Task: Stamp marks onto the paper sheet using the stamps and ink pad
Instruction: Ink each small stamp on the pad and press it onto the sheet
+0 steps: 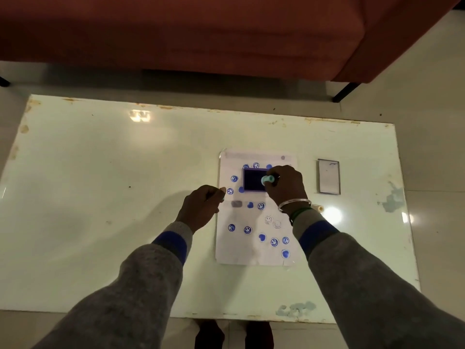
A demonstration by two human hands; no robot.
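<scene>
A white paper sheet (pixel 241 248) lies on the table, dotted with several blue smiley and heart marks. The purple-framed ink pad (pixel 253 180) rests on the sheet's upper half. My right hand (pixel 286 185) grips a small teal stamp (pixel 267 180), tilted over the pad's right edge. My left hand (pixel 203 205) is curled at the sheet's left edge, thumb touching the paper; whether it holds anything I cannot tell. A small cream stamp (pixel 319 209) lies on the table just right of my right wrist.
The pale glossy table (pixel 100 197) has chipped edges. The ink pad's clear lid (pixel 328 176) lies to the right of the sheet. A red sofa (pixel 201 34) stands beyond the table's far edge, with its black leg (pixel 343 93) at the right.
</scene>
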